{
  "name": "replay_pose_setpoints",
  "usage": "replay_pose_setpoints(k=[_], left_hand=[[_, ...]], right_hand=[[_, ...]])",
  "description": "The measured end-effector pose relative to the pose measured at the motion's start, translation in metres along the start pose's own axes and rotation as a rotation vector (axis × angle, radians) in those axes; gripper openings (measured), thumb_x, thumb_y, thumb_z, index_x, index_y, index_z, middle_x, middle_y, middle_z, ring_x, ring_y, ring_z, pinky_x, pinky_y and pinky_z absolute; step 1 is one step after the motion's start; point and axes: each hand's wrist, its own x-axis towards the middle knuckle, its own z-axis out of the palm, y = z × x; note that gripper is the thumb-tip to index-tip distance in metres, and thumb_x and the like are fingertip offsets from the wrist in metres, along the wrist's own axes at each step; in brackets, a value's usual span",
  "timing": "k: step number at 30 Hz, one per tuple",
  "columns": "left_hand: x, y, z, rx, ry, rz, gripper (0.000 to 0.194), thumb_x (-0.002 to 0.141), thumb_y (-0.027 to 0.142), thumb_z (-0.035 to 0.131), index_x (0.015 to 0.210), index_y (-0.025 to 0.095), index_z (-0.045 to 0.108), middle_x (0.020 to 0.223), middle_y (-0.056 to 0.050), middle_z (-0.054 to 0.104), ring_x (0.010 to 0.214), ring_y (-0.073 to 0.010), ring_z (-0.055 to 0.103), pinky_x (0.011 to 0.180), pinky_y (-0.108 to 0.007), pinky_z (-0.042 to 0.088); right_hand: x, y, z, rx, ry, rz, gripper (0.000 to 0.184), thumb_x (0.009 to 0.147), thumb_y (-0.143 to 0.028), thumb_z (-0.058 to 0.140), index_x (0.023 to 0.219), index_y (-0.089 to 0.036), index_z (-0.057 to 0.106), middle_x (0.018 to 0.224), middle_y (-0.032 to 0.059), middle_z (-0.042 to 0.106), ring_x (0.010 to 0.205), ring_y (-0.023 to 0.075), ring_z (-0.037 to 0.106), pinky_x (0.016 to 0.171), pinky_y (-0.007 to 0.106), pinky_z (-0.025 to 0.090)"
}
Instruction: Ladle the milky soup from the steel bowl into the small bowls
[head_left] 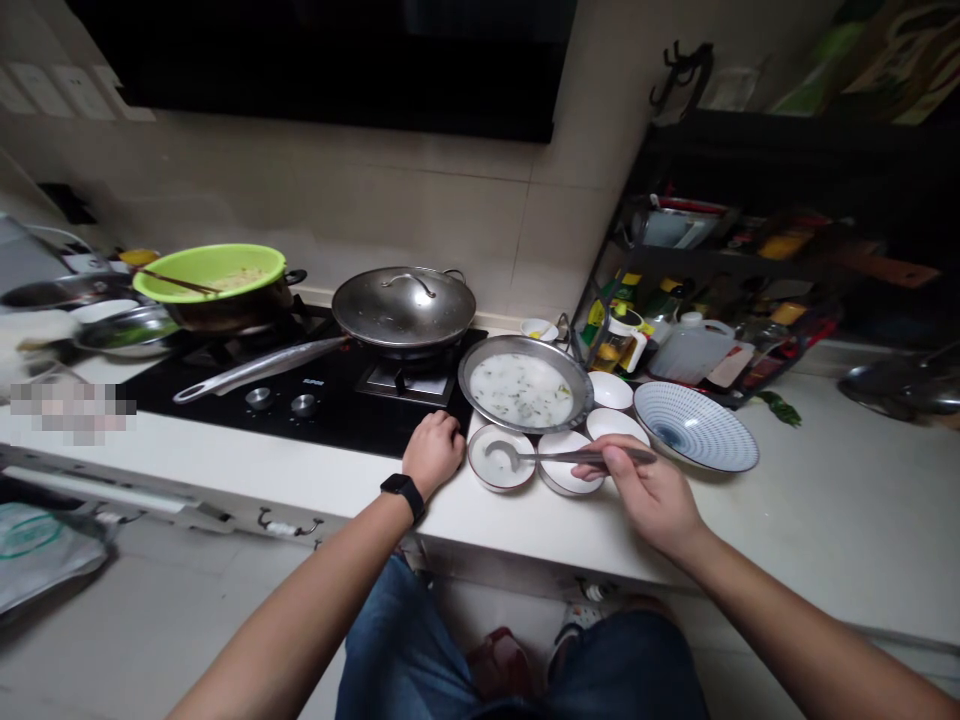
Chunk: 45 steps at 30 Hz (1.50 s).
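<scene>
Pinched in the right hand (660, 492), a metal ladle (553, 457) reaches a round bowl (480, 441) before a steel basin (583, 380); the left hand (433, 455) curls, grasp unclear.

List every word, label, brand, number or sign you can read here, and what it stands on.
"SUPOR": on the black cooktop, in small print.
Green print on the bag: too blurred to read.
Labels on the rack's bottles: too small and blurred.

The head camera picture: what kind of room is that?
It looks like a kitchen, probably in a home. There's a black stovetop with a lidded pan on it, and the right hand holds a metal spoon at a small bowl.
</scene>
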Motion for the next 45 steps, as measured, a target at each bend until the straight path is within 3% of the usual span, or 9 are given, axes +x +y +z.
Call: replay_pose_setpoints(k=[4, 11, 22, 26, 30, 34, 38, 42, 45], left_hand=[[0.000, 0.000, 0.000, 0.006, -0.002, 0.003, 0.016, 0.095, 0.018, 0.054, 0.091, 0.021, 0.069, 0.101, -0.010, 0.069, 0.100, -0.0266, 0.061, 0.095, -0.041, 0.052], [0.000, 0.000, 0.000, -0.010, 0.007, 0.005, 0.016, 0.094, 0.017, 0.054, 0.090, 0.021, 0.069, 0.101, -0.010, 0.068, 0.100, -0.0264, 0.062, 0.095, -0.041, 0.052], [0.000, 0.000, 0.000, -0.015, 0.004, -0.003, 0.017, 0.095, 0.017, 0.054, 0.091, 0.022, 0.070, 0.102, -0.009, 0.069, 0.100, -0.0266, 0.062, 0.095, -0.041, 0.052], [0.000, 0.001, -0.002, -0.011, 0.002, 0.000, 0.016, 0.094, 0.017, 0.055, 0.090, 0.022, 0.069, 0.100, -0.009, 0.069, 0.099, -0.0268, 0.061, 0.094, -0.042, 0.052], [0.001, 0.001, -0.002, -0.010, -0.009, -0.005, 0.016, 0.094, 0.017, 0.055, 0.090, 0.022, 0.069, 0.100, -0.009, 0.068, 0.099, -0.0264, 0.062, 0.094, -0.041, 0.052], [0.001, 0.000, 0.000, -0.013, -0.009, -0.006, 0.016, 0.094, 0.017, 0.055, 0.090, 0.022, 0.069, 0.101, -0.009, 0.069, 0.100, -0.0263, 0.062, 0.095, -0.041, 0.052], [0.001, -0.001, 0.000, -0.009, -0.005, -0.005, 0.016, 0.094, 0.017, 0.055, 0.089, 0.023, 0.069, 0.100, -0.009, 0.068, 0.099, -0.0265, 0.062, 0.094, -0.041, 0.053], [0.001, 0.001, -0.001, -0.008, -0.007, -0.003, 0.015, 0.094, 0.017, 0.055, 0.090, 0.022, 0.069, 0.100, -0.009, 0.068, 0.099, -0.0268, 0.062, 0.094, -0.041, 0.052], [0.001, 0.001, -0.002, -0.008, -0.006, -0.004, 0.016, 0.094, 0.017, 0.054, 0.090, 0.022, 0.069, 0.101, -0.010, 0.069, 0.100, -0.0271, 0.062, 0.095, -0.042, 0.053]], right_hand=[[0.014, 0.004, 0.002, 0.261, 0.131, 0.241, 0.050, 0.084, -0.068, 0.078, 0.093, -0.021, 0.065, 0.067, 0.0050, 0.075, 0.061, 0.0253, 0.079, 0.062, 0.038, 0.069], [0.034, -0.006, -0.009, 0.401, 0.274, 0.483, 0.012, 0.091, -0.027, 0.072, 0.087, -0.018, 0.065, 0.066, 0.0077, 0.074, 0.059, 0.0233, 0.079, 0.057, 0.028, 0.067], [0.084, -0.019, -0.031, 0.400, 0.372, 0.372, 0.007, 0.093, -0.019, 0.067, 0.087, -0.016, 0.063, 0.064, 0.0072, 0.072, 0.061, 0.0231, 0.080, 0.062, 0.028, 0.069], [0.108, -0.007, -0.029, 0.382, 0.431, 0.314, 0.009, 0.095, -0.015, 0.061, 0.087, -0.017, 0.062, 0.062, 0.0034, 0.069, 0.060, 0.0202, 0.079, 0.059, 0.025, 0.067], [0.127, 0.012, -0.021, 0.333, 0.421, 0.275, 0.010, 0.098, -0.023, 0.064, 0.089, -0.018, 0.061, 0.062, 0.0027, 0.070, 0.061, 0.0201, 0.079, 0.059, 0.026, 0.067], [0.130, 0.028, -0.011, 0.246, 0.362, 0.159, 0.019, 0.097, -0.037, 0.070, 0.092, -0.020, 0.063, 0.067, 0.0009, 0.071, 0.064, 0.0191, 0.079, 0.065, 0.029, 0.067], [0.115, 0.031, -0.011, -0.010, 0.221, -0.082, 0.027, 0.095, -0.049, 0.071, 0.103, -0.023, 0.071, 0.083, 0.0045, 0.079, 0.079, 0.0238, 0.081, 0.084, 0.041, 0.068], [0.096, 0.026, -0.019, -0.400, 0.023, -0.453, 0.022, 0.097, -0.041, 0.064, 0.107, -0.024, 0.076, 0.111, 0.0116, 0.082, 0.107, 0.0284, 0.079, 0.104, 0.048, 0.061], [0.086, 0.021, -0.022, -0.539, -0.142, -0.619, 0.020, 0.097, -0.034, 0.062, 0.105, -0.025, 0.077, 0.119, 0.0127, 0.081, 0.110, 0.0295, 0.078, 0.100, 0.049, 0.064]])
